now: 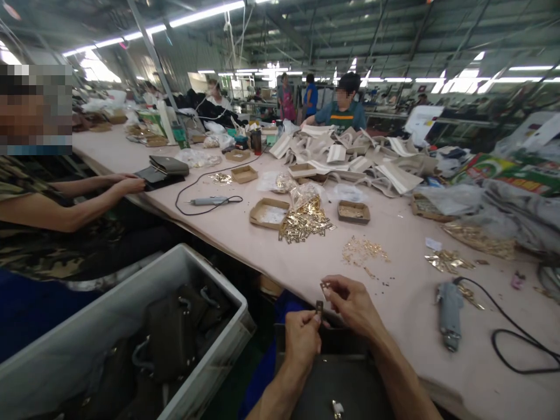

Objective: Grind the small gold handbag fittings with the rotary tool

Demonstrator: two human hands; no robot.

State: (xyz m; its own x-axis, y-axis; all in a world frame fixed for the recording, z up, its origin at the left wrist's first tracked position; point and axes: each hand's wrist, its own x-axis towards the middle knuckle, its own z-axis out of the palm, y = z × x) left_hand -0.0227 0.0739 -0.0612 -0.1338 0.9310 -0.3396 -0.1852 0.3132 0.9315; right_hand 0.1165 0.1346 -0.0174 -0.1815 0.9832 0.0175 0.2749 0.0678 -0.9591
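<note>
Head view: at the near edge of the pink surface, the left hand has its fingers pinched narrow on a dark tab, and the right hand has its fingers closed on a small metal plate, held just beside the tab. A dark bag lies below both hands, under the near edge. Beyond the hands, loose gold parts lie scattered, with a heap of metal pieces and 2 cardboard boxes farther toward the middle. A grey power driver lies right of the right forearm, its black cord looping toward the right edge. Left of the left forearm, a white crate of dark bags stands against the near edge, limiting room there; a co-worker sits beyond it. Open room lies between the right forearm and the driver.
</note>
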